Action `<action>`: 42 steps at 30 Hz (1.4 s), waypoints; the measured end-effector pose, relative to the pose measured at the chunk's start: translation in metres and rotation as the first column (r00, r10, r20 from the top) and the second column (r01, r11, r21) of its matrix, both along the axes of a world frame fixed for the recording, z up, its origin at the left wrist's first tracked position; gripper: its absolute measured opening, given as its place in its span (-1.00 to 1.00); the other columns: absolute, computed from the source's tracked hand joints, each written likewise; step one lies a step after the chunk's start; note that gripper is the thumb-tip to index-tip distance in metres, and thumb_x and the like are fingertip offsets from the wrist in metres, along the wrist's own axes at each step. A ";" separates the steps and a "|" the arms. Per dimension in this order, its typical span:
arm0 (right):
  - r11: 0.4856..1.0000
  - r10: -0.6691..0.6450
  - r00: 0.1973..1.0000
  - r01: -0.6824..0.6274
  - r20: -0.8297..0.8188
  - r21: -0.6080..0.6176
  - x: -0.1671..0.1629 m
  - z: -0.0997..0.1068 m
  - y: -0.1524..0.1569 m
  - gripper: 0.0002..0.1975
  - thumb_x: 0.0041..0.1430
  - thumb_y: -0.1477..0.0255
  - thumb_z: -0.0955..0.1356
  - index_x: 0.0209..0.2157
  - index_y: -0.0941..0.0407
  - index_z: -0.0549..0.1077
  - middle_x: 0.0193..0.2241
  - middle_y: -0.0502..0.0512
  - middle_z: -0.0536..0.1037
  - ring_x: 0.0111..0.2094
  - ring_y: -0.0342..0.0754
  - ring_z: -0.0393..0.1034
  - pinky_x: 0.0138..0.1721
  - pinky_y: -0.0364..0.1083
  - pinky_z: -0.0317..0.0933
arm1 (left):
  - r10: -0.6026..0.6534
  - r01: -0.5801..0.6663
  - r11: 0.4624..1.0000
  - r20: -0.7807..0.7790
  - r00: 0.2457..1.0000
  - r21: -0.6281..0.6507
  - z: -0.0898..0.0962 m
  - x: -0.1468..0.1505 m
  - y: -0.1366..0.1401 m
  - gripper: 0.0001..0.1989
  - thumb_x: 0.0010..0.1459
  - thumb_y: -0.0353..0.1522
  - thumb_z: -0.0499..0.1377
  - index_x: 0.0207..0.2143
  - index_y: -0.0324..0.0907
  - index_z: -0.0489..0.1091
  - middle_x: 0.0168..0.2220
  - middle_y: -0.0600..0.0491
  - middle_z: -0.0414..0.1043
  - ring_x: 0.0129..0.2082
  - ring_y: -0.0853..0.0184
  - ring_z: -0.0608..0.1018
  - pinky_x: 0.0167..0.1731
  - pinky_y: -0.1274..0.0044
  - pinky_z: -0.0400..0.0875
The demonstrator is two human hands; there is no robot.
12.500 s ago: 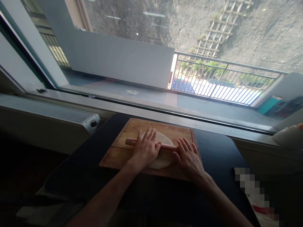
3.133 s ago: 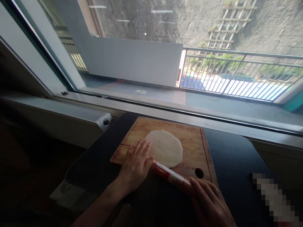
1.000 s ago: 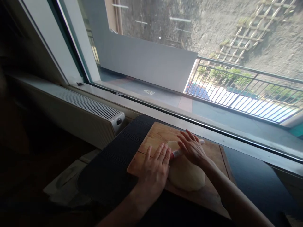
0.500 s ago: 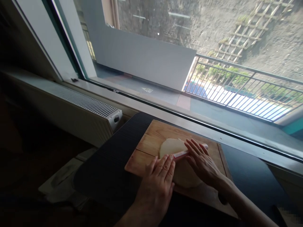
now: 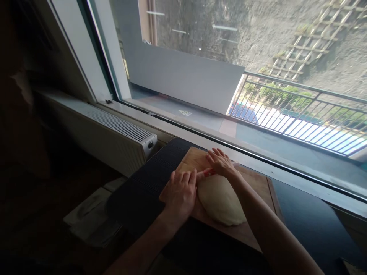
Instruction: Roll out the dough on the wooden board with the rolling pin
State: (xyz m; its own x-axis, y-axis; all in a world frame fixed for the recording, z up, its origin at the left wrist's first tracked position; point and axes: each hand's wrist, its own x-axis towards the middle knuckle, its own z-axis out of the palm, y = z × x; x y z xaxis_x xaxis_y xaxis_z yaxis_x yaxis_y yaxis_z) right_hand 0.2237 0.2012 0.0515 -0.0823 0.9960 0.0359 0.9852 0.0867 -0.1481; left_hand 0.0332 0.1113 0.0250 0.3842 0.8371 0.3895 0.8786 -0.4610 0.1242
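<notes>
Roller (image 5: pixel 208 172) farther forward, more dough (image 5: pixel 220 200) showing

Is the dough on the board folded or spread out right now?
Spread out. The dough lies on the wooden board as one broad, rounded sheet, with no fold showing; part of its edge is hidden.

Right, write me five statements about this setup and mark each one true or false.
1. The dough lies on the wooden board. True.
2. The rolling pin is by the dough's near edge. False: the rolling pin is at its far edge.
3. The left hand and right hand are both on the rolling pin. True.
4. The radiator is right of the table. False: the radiator is left of the black table.
5. A railing shows outside the window. True.
</notes>
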 end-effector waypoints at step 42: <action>0.992 -0.020 0.997 0.029 -0.073 0.124 -0.074 -0.002 -0.025 -0.42 0.29 0.11 -0.04 0.15 0.14 0.16 0.23 0.18 0.06 0.25 0.06 -0.17 0.17 0.11 -0.15 | -0.123 0.143 0.985 0.181 0.976 -0.099 -0.005 -0.033 -0.070 -0.45 0.14 -0.26 0.06 0.17 -0.18 0.08 -0.09 -0.06 0.38 -0.09 0.19 0.40 -0.05 0.29 0.21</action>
State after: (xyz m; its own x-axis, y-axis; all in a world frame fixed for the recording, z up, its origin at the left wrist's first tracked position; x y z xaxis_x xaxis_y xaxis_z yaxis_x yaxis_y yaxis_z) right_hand 0.1492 0.1762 0.0499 -0.0507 0.9850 0.1648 0.9744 0.0850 -0.2081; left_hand -0.0001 0.0416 0.0202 0.4301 0.8247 0.3672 0.7709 -0.5472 0.3260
